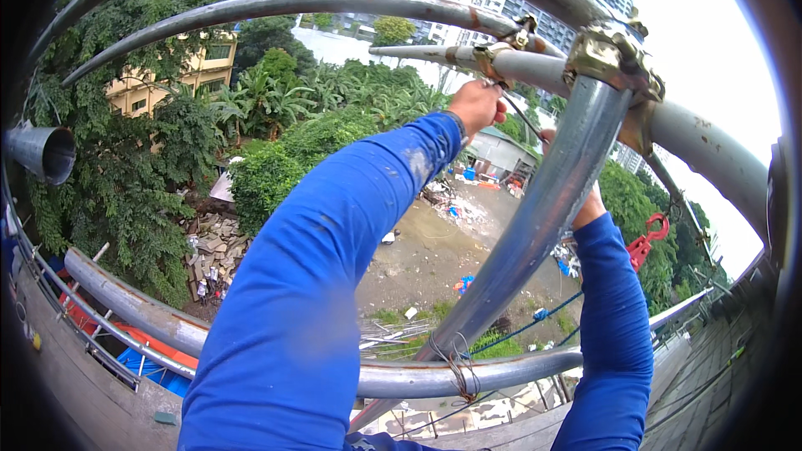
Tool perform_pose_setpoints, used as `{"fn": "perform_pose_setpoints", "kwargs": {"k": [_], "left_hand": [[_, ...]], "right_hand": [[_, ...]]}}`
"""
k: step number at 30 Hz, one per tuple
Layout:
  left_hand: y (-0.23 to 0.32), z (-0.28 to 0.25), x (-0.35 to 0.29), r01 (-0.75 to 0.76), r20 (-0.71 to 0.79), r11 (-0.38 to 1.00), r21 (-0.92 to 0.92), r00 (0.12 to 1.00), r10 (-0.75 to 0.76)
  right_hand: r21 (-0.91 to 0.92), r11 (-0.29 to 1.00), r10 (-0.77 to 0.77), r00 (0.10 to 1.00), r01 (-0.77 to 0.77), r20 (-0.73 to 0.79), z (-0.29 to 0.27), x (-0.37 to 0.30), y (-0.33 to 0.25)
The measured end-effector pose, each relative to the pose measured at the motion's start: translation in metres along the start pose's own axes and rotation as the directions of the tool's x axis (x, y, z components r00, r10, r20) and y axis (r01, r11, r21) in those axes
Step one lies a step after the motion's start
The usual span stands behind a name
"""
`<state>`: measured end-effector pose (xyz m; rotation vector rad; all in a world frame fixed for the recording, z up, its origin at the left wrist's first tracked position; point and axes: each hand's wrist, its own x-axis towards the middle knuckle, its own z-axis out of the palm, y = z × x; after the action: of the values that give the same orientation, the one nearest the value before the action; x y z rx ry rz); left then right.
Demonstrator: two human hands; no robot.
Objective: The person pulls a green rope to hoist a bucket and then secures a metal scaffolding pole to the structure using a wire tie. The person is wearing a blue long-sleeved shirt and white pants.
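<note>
My left hand (477, 108) is raised with its fingers curled closed just under a scaffold coupler (491, 58) on a horizontal pipe (535, 69). What those fingers grip is too small to make out. From beside them a thin dark rod-like tool (524, 114) slants down to the right. At its lower end are fingertips of my right hand (590, 209), closed on the rod. Most of that hand is hidden behind the thick upright steel pipe (543, 209). A brassy cluster of couplers (614, 58) clamps the upright's top to the horizontal pipes.
A lower guard pipe (501, 373) crosses before me, with wire (458, 367) twisted around it and the upright. A red hook block (647, 242) hangs right of my right forearm, a blue rope (543, 315) left of it. Wooden planks (710, 376) lie at right; the ground is far below.
</note>
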<state>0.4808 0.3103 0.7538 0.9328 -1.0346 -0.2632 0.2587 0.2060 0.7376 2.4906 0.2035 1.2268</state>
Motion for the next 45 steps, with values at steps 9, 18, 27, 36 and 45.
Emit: {"fn": "perform_pose_setpoints", "kwargs": {"k": [9,18,27,36,45], "left_hand": [[-0.010,0.020,-0.010,-0.256,-0.279,0.957,0.140,0.917,0.286],[-0.029,0.032,0.010,-0.402,-0.387,0.875,0.269,0.787,0.480],[-0.030,0.038,0.014,-0.329,-0.370,0.932,0.153,0.855,0.363],[-0.017,0.006,0.008,0.021,-0.067,0.951,-0.309,0.997,-0.044],[-0.015,0.010,-0.003,-0.009,-0.102,0.992,-0.125,0.995,-0.004]], "right_hand": [[-0.289,0.922,0.211,0.960,-0.257,-0.182,0.093,0.044,0.065],[0.143,0.926,0.378,0.878,-0.350,-0.295,0.153,0.073,0.062],[0.325,0.935,0.266,0.887,-0.143,-0.376,0.114,0.036,0.096],[-0.331,0.944,-0.053,0.992,0.013,-0.113,-0.027,0.027,-0.053],[-0.116,0.976,-0.199,0.969,0.183,-0.144,-0.014,0.010,0.020]]}}
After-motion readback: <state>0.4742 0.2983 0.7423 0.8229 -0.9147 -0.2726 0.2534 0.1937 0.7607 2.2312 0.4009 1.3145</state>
